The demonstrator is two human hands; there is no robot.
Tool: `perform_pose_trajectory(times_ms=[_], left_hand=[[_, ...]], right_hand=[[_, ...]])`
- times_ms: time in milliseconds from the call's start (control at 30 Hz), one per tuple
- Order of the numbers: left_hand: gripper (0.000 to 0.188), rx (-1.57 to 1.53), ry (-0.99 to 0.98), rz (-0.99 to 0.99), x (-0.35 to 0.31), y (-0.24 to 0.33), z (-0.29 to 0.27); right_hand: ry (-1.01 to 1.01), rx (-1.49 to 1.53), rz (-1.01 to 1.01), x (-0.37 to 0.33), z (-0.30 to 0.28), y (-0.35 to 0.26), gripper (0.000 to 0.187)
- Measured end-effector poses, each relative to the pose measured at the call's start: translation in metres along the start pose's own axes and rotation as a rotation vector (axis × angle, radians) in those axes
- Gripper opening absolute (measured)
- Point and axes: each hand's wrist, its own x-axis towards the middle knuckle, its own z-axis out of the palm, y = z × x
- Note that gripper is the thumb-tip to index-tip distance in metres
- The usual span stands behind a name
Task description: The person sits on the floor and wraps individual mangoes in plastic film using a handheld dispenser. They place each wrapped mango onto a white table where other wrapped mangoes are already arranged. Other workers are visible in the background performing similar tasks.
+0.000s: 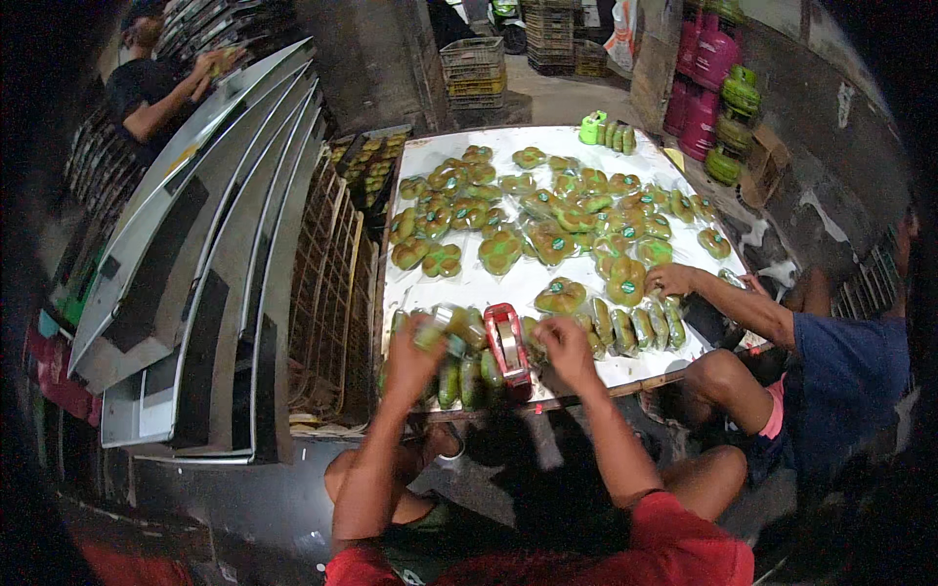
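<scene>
Across the white tabletop lie many green-brown, flower-shaped buns in clear bags. In front of me stands a red tape dispenser with a roll in it. My left hand, left of the dispenser and smeared by motion, is closed on a bagged bun. On the dispenser's right, my right hand is raised with its fingers pinched together; what they hold, if anything, is too small to make out. Long green bagged buns line the near edge below my left hand.
A co-worker's hand touches the bagged buns at the right. Metal trays lean beside a brown crate on the left, with another person behind. Gas cylinders and stacked crates stand at the back.
</scene>
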Motion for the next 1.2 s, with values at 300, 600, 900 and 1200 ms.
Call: perform_pose_trajectory(times_ms=[300,600,900,1200], left_hand=[[0.054,0.346,0.308,-0.207,0.057,-0.187,0.011],[0.066,0.279,0.148,-0.214,0.072,-0.153,0.007],[0.04,-0.37,-0.736,-0.061,-0.006,0.074,0.012],[0.028,-0.987,-0.531,-0.388,-0.057,0.04,0.053]], right_hand=[[0.15,-0.962,0.447,0.091,-0.035,0.098,0.026],[0.174,-0.647,-0.238,0.11,-0.028,0.006,0.01],[-0.121,-0.277,-0.589,0.005,-0.037,-0.129,0.025],[0.269,0.117,-0.024,-0.046,0.0,-0.067,0.029]])
